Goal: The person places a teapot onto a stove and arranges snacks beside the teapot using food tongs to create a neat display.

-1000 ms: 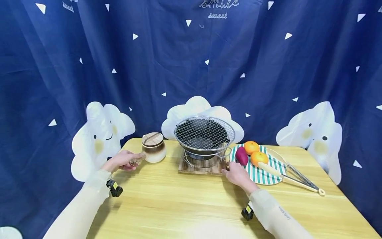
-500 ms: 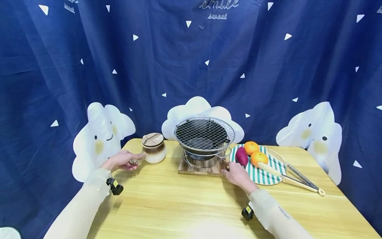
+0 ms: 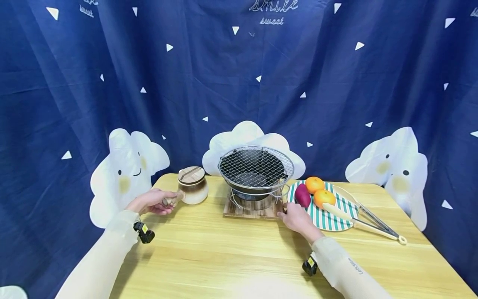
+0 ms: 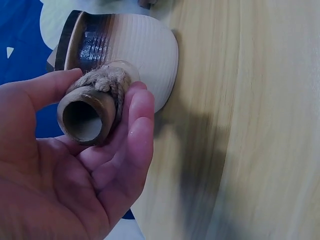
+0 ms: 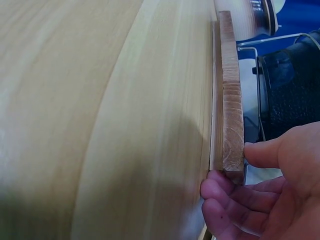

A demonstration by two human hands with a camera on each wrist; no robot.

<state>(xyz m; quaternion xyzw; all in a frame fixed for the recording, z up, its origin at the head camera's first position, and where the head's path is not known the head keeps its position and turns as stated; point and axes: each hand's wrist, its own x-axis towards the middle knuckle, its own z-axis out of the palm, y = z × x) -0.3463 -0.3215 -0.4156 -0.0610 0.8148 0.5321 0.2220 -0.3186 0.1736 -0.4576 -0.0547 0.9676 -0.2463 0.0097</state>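
Observation:
A cream and brown ceramic pot [image 3: 193,187] with a wooden lid stands at the table's back left. My left hand [image 3: 151,201] grips its side handle [image 3: 172,200]. In the left wrist view my fingers [image 4: 135,130] curl round the hollow, rope-wrapped handle [image 4: 87,117] of the pot [image 4: 135,55]. A black grill with a wire mesh top [image 3: 256,168] sits on a wooden board [image 3: 246,209] in the middle. My right hand [image 3: 296,218] pinches the board's near right corner, thumb on top and fingers underneath [image 5: 225,200], along the board's edge [image 5: 231,100].
A green-striped plate [image 3: 330,221] to the right of the grill holds two oranges [image 3: 314,184] and a purple sweet potato [image 3: 302,194]. Metal tongs [image 3: 375,224] lie across its right side. A blue curtain [image 3: 239,83] hangs behind the table [image 3: 231,257].

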